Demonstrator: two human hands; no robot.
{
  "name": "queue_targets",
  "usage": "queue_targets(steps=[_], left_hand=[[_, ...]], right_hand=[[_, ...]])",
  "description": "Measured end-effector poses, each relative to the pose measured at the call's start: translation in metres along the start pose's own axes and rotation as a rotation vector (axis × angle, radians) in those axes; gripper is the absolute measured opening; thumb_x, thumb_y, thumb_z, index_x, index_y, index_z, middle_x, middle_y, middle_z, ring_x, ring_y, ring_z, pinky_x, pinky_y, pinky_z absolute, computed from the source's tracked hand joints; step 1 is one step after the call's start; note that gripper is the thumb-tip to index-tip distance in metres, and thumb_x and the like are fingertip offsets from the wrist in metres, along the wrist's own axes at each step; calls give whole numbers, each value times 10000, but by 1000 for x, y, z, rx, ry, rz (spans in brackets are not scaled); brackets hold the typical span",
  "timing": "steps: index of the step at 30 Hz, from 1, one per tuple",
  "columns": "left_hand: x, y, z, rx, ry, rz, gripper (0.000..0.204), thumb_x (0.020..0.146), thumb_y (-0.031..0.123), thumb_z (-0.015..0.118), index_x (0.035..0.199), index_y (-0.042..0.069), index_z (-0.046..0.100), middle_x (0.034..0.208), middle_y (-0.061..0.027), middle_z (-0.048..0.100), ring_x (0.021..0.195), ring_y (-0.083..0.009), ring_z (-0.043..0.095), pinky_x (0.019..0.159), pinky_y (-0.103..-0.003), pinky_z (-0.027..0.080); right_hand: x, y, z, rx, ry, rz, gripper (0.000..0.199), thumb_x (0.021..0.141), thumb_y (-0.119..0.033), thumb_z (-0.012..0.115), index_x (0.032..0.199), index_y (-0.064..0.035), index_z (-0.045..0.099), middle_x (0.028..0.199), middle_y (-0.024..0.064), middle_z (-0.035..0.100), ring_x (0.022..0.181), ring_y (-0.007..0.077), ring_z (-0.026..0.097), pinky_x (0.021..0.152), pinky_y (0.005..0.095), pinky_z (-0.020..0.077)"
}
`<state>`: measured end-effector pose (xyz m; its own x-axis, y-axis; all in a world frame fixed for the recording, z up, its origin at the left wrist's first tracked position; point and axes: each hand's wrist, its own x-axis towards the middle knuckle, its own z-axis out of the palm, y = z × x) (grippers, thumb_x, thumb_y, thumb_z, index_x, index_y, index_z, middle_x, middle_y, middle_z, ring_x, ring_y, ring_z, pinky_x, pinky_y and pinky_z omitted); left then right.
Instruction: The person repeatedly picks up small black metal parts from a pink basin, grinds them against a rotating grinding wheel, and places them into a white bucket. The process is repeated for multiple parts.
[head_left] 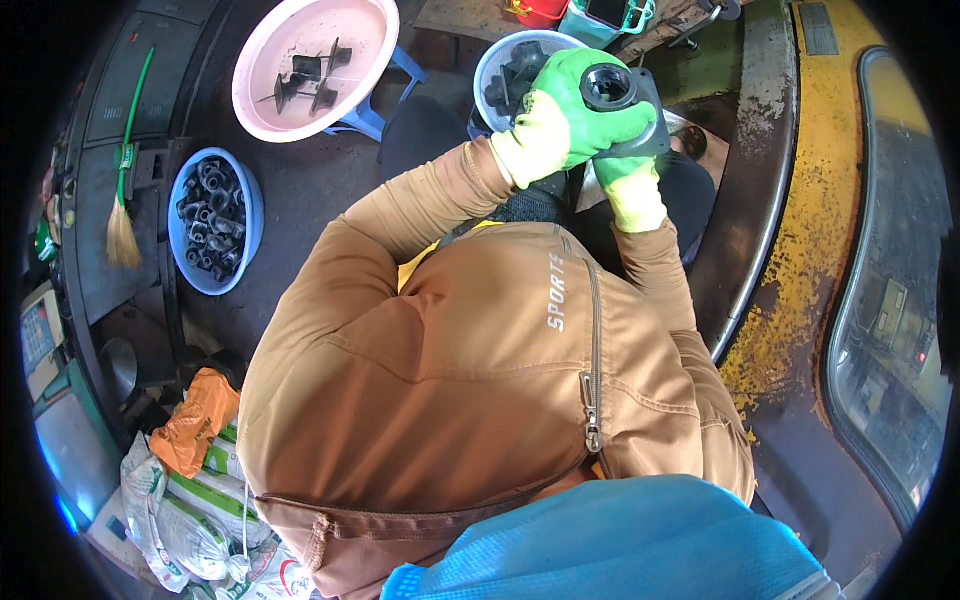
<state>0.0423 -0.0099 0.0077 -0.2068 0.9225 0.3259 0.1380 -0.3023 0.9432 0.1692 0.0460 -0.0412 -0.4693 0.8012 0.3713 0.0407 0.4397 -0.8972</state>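
Note:
My left hand (pixel 570 110), in a green and pale-yellow glove, is closed round a black moulded part (pixel 609 88) with a round, open collar and a squarish flange. Its fingers curl over the part near the collar. From below and the right, my right hand (pixel 632 190), gloved alike, supports the same part. The fingers of that hand are mostly hidden behind it. Just left of the hands, and partly covered by them, a light blue basin (pixel 487 75) holds more black parts (pixel 522 65).
At upper left a pink basin (pixel 255 85) with a few black pieces rests on a blue stool (pixel 405 70). A blue tub (pixel 256 225) full of black fittings stands on the floor. A worn yellow machine panel (pixel 800 220) rises at right. A broom (pixel 123 225) and sacks (pixel 200 520) are far left.

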Motion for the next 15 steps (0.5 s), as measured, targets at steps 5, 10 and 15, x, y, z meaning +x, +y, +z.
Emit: queue_targets(steps=[5,10,15], left_hand=[[10,-5,-11,-57,-125,20,371,712,179,828,1034,65,684,995,-67,687,927,-164,652,829,-321,526],[24,1,-27,-51,-408,48,368,719,203,816,1036,64,689,1016,-58,686,937,-162,646,848,-321,516],[28,-3,-34,-300,-775,-49,390,673,211,798,1011,54,682,1028,-64,671,996,-174,620,917,-337,474]], right_hand=[[0,-24,-22,-175,-244,23,489,763,-88,778,1200,-30,567,1116,112,641,1017,226,624,872,349,508],[-6,-32,-32,-96,-407,64,595,746,-106,816,1268,-15,545,1196,128,641,1061,199,630,888,330,522],[-17,-28,-24,224,-405,225,539,757,-117,813,1232,-24,575,1160,94,649,1039,177,625,869,325,522]])
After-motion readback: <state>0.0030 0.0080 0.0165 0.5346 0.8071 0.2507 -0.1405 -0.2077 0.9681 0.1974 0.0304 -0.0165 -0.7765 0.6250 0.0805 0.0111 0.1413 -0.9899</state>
